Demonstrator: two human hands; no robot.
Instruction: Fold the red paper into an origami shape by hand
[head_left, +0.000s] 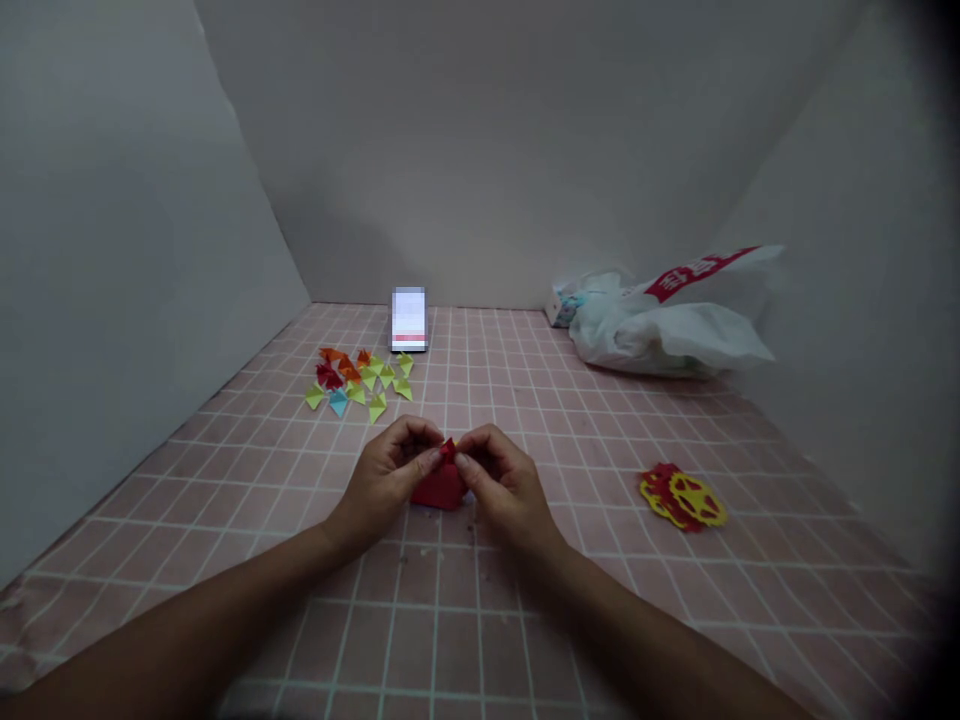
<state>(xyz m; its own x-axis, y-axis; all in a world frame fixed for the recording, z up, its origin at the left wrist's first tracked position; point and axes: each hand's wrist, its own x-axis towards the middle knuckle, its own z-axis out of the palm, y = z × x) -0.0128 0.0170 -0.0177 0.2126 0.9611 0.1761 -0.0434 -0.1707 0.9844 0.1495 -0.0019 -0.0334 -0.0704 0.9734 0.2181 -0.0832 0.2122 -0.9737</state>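
Observation:
Between my two hands, just above the middle of the checked cloth, is a piece of red folded paper (439,487). My left hand (391,468) pinches its upper left side between thumb and fingers. On the other side, my right hand (504,478) pinches close to the small pointed red tip at the top. Both hands are closed on the same paper, thumbs towards me. The fingertips behind the paper are partly hidden. A few tiny specks lie on the cloth under the hands.
Several small folded paper pieces (358,382), yellow, orange, red and blue, lie at left. Behind them a phone (409,320) stands upright. At right are red and yellow paper cut-outs (682,497). A white plastic bag (667,330) and a small box (559,306) sit by the back wall.

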